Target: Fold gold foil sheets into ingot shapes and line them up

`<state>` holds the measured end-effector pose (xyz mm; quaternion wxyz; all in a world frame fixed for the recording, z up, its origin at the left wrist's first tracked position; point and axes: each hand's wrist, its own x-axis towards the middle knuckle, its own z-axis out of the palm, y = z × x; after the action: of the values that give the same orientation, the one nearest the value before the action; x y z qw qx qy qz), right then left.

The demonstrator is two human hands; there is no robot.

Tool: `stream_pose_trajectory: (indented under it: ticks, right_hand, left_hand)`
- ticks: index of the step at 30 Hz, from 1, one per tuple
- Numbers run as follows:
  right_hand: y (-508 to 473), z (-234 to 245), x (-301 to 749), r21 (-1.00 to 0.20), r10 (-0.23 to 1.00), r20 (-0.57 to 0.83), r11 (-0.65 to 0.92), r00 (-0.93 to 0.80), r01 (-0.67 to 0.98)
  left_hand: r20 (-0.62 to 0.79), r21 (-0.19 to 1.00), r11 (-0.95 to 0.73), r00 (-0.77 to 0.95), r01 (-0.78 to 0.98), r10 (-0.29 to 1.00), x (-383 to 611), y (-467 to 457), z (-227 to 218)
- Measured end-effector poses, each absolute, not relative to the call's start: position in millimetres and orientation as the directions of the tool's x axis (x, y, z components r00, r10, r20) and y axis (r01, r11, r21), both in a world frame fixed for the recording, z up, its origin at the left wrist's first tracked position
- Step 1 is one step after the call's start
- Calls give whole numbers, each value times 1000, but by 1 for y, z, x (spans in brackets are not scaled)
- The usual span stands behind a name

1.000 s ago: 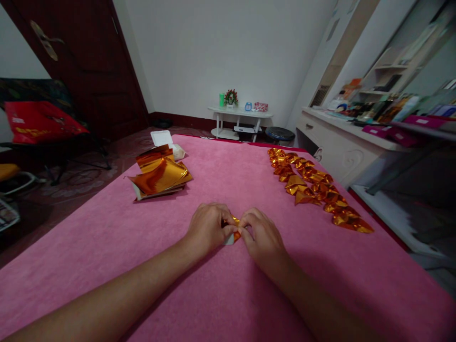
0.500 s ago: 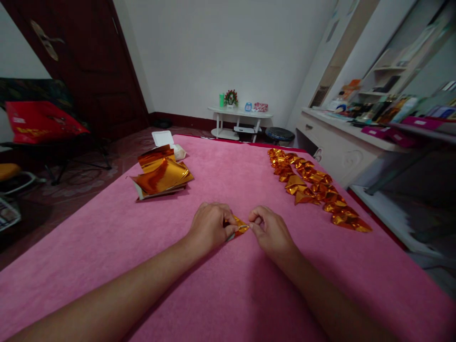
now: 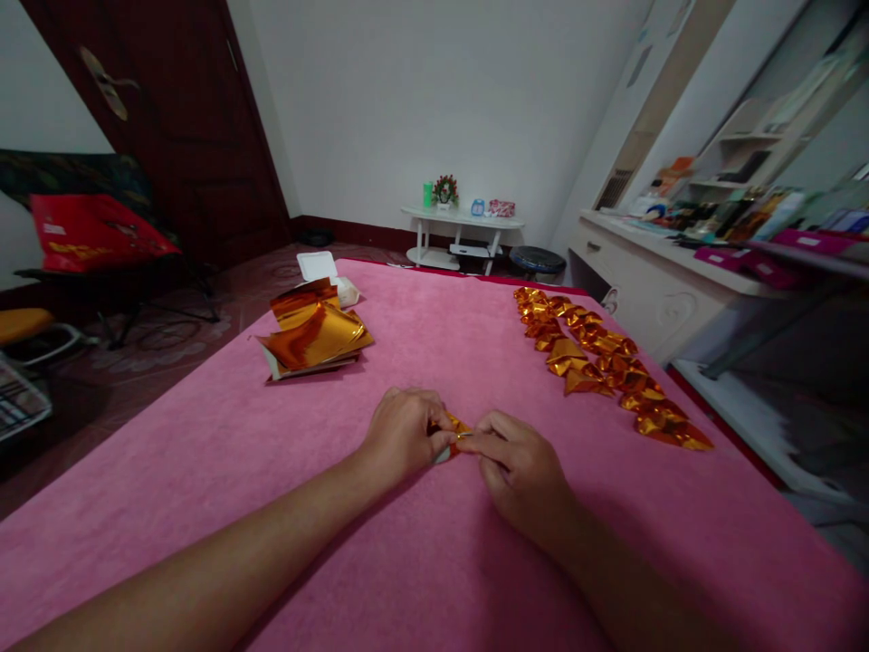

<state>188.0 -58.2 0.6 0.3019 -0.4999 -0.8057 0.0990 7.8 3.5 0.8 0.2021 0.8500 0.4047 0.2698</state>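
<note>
A small folded piece of gold foil paper [image 3: 460, 433] lies on the pink cloth, partly covered by my fingers; a pale underside shows at its near edge. My left hand [image 3: 407, 430] is closed on its left end, thumb and fingertips pinching it against the cloth. My right hand [image 3: 522, 462] is at the right end, its index finger stretched over the paper and pressing on it, the other fingers curled. Ahead to the left is a loose stack of flat gold foil sheets [image 3: 316, 340]. Rows of folded gold foil pieces [image 3: 584, 335] lie to the right.
The pink cloth [image 3: 339, 561] covers the surface before me. An open white container [image 3: 318, 265] stands behind the foil stack. Beyond the far edge are a low white table [image 3: 462, 215] and a round stool [image 3: 536, 261]. A cluttered dresser [image 3: 638, 263] runs along the right.
My right index finger has moved left onto the foil paper, where the fingers earlier pinched its right tip. My left hand keeps its hold. The view has shifted slightly.
</note>
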Motion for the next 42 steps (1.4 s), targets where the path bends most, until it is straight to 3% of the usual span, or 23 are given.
stream_pose_trajectory:
  ticks: [4, 17, 21, 24, 29, 35, 42]
  right_hand:
    - [-58, 0, 187, -423, 822, 376, 562, -427, 710]
    - [-58, 1, 189, -444, 755, 396, 656, -523, 611]
    - [-60, 4, 187, -557, 772, 459, 635, -439, 535]
    - [-59, 7, 184, -599, 796, 428, 604, -428, 525]
    - [-56, 8, 178, -589, 855, 339, 519, -393, 620]
    - [-52, 0, 176, -599, 905, 327, 421, -273, 681]
    - [-51, -2, 176, -566, 886, 298, 464, -356, 682]
  left_hand:
    - [298, 564, -588, 520, 580, 800, 8, 4, 0]
    - [286, 562, -600, 547, 569, 787, 7, 4, 4]
    - [295, 559, -605, 545, 567, 785, 7, 3, 4]
    - [301, 559, -604, 539, 568, 786, 7, 2, 4]
    - [294, 571, -616, 565, 544, 771, 5, 6, 2]
    - [239, 654, -572, 582, 495, 777, -3, 13, 2]
    - [224, 750, -503, 550, 430, 804, -4, 12, 3]
